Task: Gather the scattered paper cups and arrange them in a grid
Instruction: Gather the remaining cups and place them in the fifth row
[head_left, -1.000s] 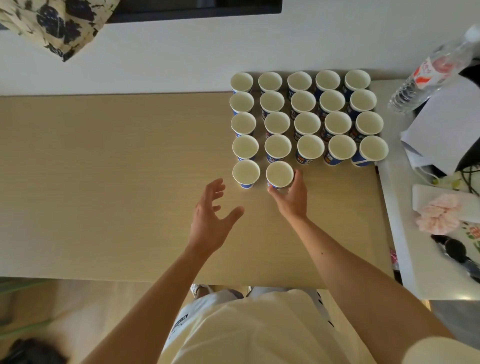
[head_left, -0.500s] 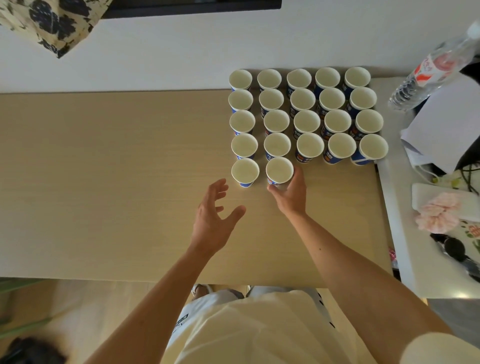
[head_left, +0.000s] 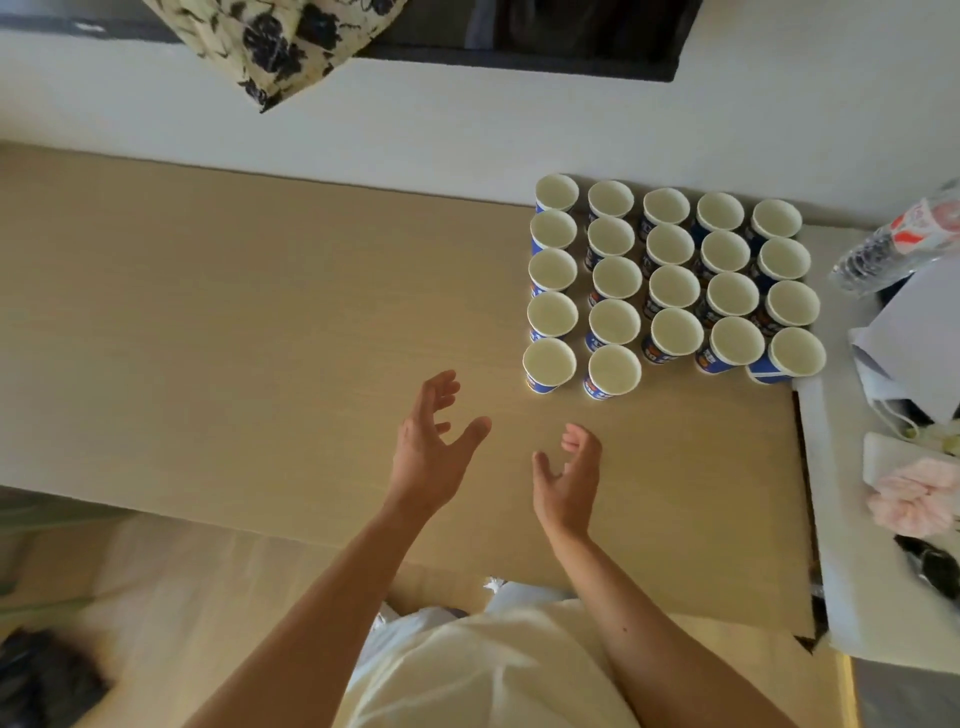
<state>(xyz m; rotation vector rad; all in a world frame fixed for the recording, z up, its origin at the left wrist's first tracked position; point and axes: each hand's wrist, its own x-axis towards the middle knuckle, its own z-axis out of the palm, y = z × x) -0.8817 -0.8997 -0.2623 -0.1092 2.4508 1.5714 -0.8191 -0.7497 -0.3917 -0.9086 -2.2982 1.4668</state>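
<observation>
Several blue paper cups with white insides stand upright in a grid (head_left: 670, 291) at the far right of the beige table (head_left: 234, 332). The nearest row holds two cups, one on the left (head_left: 549, 365) and one beside it (head_left: 614, 370). My left hand (head_left: 434, 449) hovers over the table with fingers spread, holding nothing. Just right of it, my right hand (head_left: 569, 478) hangs with fingers loosely curled, empty, a short way in front of the nearest cups.
A plastic water bottle (head_left: 898, 244) lies on the white side table (head_left: 852, 571) at right, with white papers (head_left: 919, 332), a pink scrunchie (head_left: 914, 499) and dark items. A patterned cloth (head_left: 270, 41) hangs over the wall at the back.
My right hand has let go of the second cup in the nearest row and pulled back toward me. The view has shifted, so the grid sits further right.
</observation>
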